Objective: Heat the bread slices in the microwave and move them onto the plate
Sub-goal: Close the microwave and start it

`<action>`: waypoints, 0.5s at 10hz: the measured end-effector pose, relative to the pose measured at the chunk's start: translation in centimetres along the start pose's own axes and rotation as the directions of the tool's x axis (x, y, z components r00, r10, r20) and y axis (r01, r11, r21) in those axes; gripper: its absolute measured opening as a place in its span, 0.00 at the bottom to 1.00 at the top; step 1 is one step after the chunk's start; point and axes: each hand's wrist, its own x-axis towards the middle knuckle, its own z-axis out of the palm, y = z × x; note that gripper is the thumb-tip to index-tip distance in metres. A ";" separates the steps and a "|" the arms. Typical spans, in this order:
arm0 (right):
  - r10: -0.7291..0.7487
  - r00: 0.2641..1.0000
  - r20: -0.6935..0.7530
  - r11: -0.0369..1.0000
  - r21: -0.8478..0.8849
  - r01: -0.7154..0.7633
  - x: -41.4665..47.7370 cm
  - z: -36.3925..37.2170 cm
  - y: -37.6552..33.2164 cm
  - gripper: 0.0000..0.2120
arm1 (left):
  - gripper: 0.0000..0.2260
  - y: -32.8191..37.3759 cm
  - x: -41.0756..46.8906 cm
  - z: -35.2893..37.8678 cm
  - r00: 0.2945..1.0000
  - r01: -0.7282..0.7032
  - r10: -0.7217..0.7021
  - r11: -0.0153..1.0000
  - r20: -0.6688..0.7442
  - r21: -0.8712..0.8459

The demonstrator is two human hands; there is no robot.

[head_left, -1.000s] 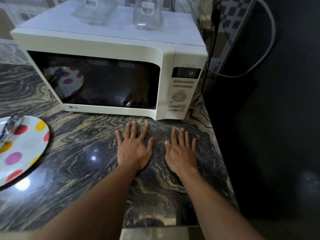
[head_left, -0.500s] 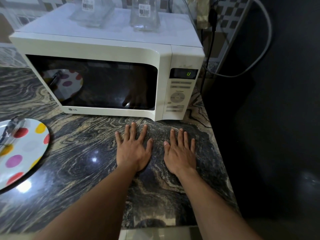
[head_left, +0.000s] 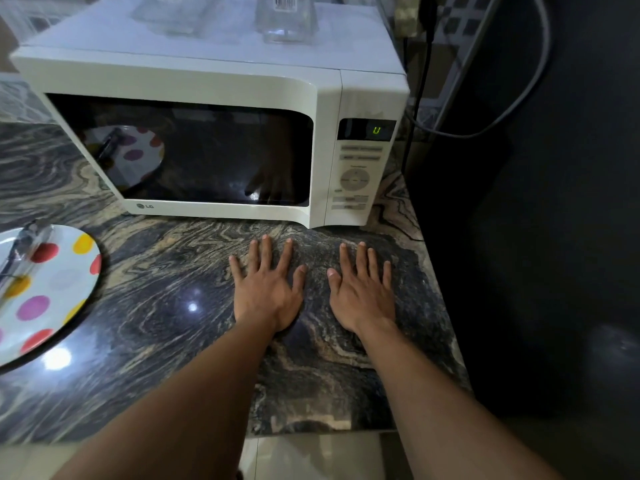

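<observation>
Little has moved since the earlier frame: our two hands lie where they lay, and only our view has tipped slightly, so the microwave sits a touch higher in it.

Far left, the spotted plate [head_left: 69,268] rests on the counter [head_left: 156,323] and carries no bread. A shiny utensil [head_left: 20,251], too blurred to name, lies across its far side. The microwave [head_left: 207,81] has its door [head_left: 194,150] closed. The dark window shows only the plate's reflection, so we cannot see the bread slices. We judge they are inside, though nothing confirms it. Two clear glass containers [head_left: 287,19] stand on the microwave's top.

In front of the door, our left hand [head_left: 268,292] and right hand [head_left: 362,292] lie palm down on the counter, just beside each other, fingers spread. Each grip is released and holds nothing. To the right, the display [head_left: 367,129] shows a single green digit above the control panel [head_left: 353,178].

The risks ahead, as we judge them:
- A sharp tug on the door could rock the microwave and shake the glass containers on top.
- If the slices are hot, a bare grip could flinch and drop them short of the plate.
- The utensil takes up room on the plate, so a slice set against it could land tilted.
</observation>
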 end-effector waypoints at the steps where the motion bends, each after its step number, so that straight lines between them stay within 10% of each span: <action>1: 0.006 1.000 -0.015 1.000 -0.001 -0.006 0.0 0.1 0.0 0.29 | 0.29 0.0 0.0 0.0 1.000 -0.002 0.002 1.000 -0.003 -0.004; 5: -0.005 1.000 -0.005 1.000 -0.001 0.005 -0.1 0.0 0.0 0.29 | 0.29 0.0 0.0 0.1 1.000 -0.003 0.003 1.000 -0.006 0.001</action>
